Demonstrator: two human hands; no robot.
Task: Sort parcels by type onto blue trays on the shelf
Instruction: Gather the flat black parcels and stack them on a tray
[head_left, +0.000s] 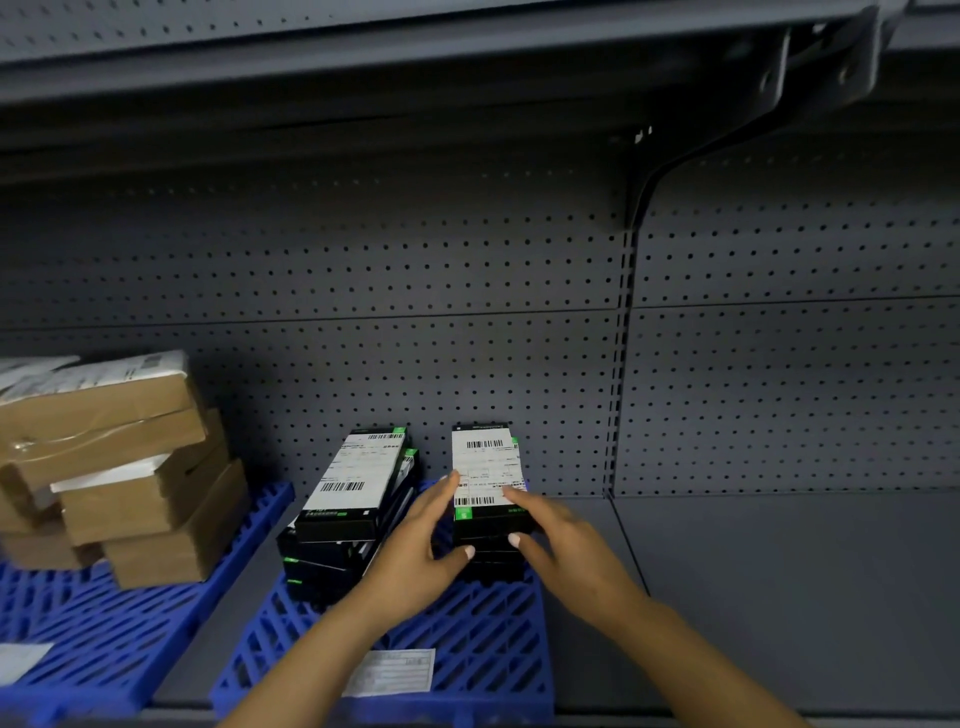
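Observation:
Two stacks of flat black boxes with white barcode labels stand on the middle blue tray (467, 639). The left stack (353, 499) leans a little and is untidy. The right stack (485, 478) stands upright near the back panel. My left hand (421, 551) touches the left side of the right stack, fingers on the label and thumb at the front face. My right hand (566, 551) rests on the right front corner of that stack, fingers straight on the label, thumb at the front. Neither hand curls round a box.
Several brown cardboard parcels (119, 467) are piled on a second blue tray (104, 634) at the left. A white label sticker (392, 673) lies on the middle tray's front. Bare grey shelf (779, 597) lies to the right; a bracket (691, 156) hangs above.

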